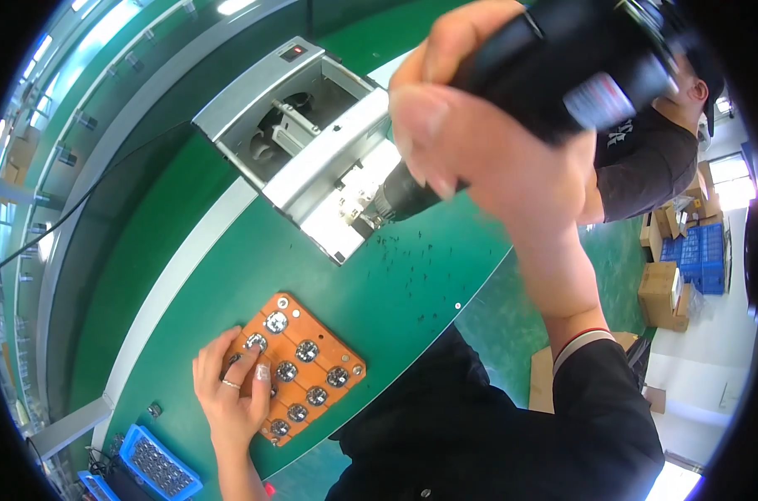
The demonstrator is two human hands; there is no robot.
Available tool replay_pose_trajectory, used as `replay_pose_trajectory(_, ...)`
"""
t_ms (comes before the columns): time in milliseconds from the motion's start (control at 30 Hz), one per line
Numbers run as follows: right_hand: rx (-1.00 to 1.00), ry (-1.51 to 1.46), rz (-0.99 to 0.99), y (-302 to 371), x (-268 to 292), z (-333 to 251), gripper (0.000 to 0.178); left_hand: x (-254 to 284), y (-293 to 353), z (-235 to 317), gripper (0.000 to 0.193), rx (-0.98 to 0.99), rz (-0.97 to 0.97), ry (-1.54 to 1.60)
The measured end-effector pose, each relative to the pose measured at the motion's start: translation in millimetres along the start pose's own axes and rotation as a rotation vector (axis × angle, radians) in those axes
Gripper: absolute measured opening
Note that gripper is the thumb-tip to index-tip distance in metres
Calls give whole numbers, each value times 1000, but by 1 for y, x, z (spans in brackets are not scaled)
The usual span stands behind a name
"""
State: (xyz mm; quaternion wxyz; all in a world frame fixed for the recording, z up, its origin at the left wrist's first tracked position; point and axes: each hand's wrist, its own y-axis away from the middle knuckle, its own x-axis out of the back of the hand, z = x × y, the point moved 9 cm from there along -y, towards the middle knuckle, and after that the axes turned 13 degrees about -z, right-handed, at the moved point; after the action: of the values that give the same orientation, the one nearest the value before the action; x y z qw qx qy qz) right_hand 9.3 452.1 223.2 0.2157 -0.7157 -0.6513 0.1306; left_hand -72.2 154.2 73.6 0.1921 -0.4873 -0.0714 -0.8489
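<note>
My right hand (496, 150) is raised and wrapped round a black electric screwdriver (554, 67), large and near in the view. The screwdriver's tip points down-left at the front of a silver screw feeder (312, 179), close to the bright outlet; whether they touch I cannot tell. My left hand (237, 388) lies over the left edge of an orange fixture plate (320, 330), fingers apart and slightly bent. One fingertip rests at a round metal part (258, 341). Several more such shiny round parts sit in the plate's recesses, some hidden under my fingers.
Small dark screws (420, 267) are scattered on the green table right of the feeder. A blue tray (157, 463) of metal parts stands at lower left. Another person (646, 167) is at the right, near cardboard boxes (663, 292) and a blue crate (698, 257).
</note>
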Motion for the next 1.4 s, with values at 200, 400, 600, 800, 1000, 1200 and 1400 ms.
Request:
replay_pose_trajectory(200,-68,-37,299,12,7,9,11,3,-4,-8,27,-8,-16,86)
replay_pose_trajectory(400,24,-281,89,0,-38,4,11,10,8,-2,31,26,-21,-76)
replay_pose_trajectory(600,-46,-189,186,-5,-133,30,27,6,13,-8,28,8,15,-48)
replay_pose_trajectory(800,-78,-128,48,-15,-164,48,27,7,18,-12,27,8,56,-15)
replay_pose_trajectory(1000,-81,-156,17,-18,-174,53,25,5,18,-16,27,-1,81,14)
replay_pose_trajectory(1200,-99,-119,7,-18,-179,62,25,7,19,-16,27,4,88,12)
replay_pose_trajectory(1400,-130,-73,-9,-16,-188,60,33,6,19,-16,27,4,89,23)
